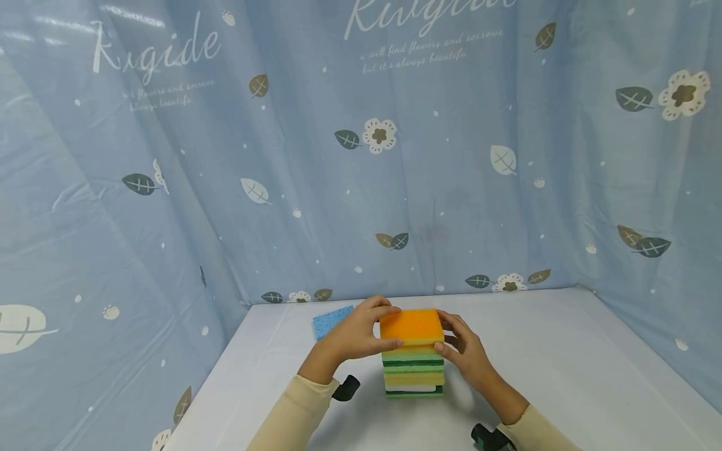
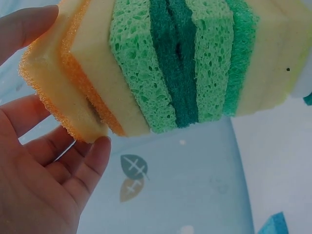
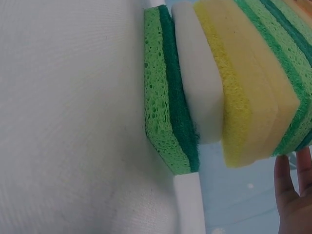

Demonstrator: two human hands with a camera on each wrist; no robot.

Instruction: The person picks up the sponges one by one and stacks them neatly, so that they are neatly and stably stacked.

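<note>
A tall stack of several sponges [image 1: 413, 379] stands on the white table, topped by an orange sponge [image 1: 412, 326] with a cream underside. My left hand [image 1: 358, 329] grips this top sponge from the left, thumb at its front edge and fingers behind. From the other side my right hand [image 1: 465, 351] holds it at the right corners, thumb in front. In the left wrist view, another orange-and-cream sponge [image 2: 95, 63] lies under the top one, followed by green sponges [image 2: 139, 63]. A white sponge [image 3: 197, 73] sits above the bottom green sponge [image 3: 158, 87] in the right wrist view.
A blue sponge [image 1: 327, 322] lies on the white table [image 1: 564, 376] behind my left hand. A blue curtain [image 1: 440, 207] with leaves and flowers hangs along the table's back and sides. Black wrist cameras [image 1: 346, 388] sit at both sleeves, close to the stack.
</note>
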